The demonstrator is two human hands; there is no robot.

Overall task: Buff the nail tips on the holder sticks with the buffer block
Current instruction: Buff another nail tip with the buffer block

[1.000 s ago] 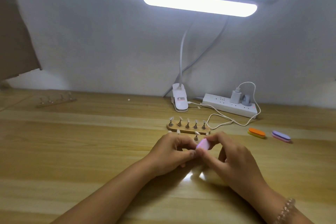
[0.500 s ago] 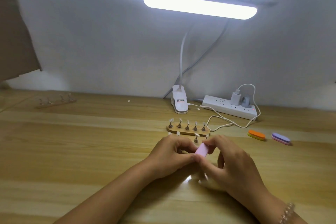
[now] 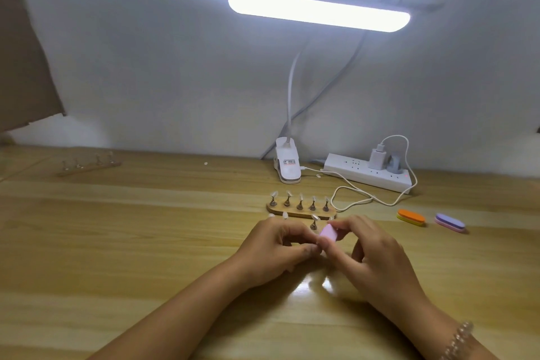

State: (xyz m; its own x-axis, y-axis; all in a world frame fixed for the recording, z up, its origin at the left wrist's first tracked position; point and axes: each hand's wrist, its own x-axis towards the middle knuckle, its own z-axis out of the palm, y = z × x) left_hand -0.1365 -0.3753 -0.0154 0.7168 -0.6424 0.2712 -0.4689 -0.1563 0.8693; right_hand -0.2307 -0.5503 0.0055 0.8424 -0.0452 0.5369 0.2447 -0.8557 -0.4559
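Pink buffer block (image 3: 328, 233) pinched in right grip (image 3: 377, 254), edge against left grip (image 3: 274, 245); left curled, contents hidden. Five holder sticks (image 3: 300, 202) on wooden base (image 3: 295, 213) just beyond both grips, sixth stick (image 3: 314, 223) nearer. Buffing judged under way; finished tips not distinguishable.
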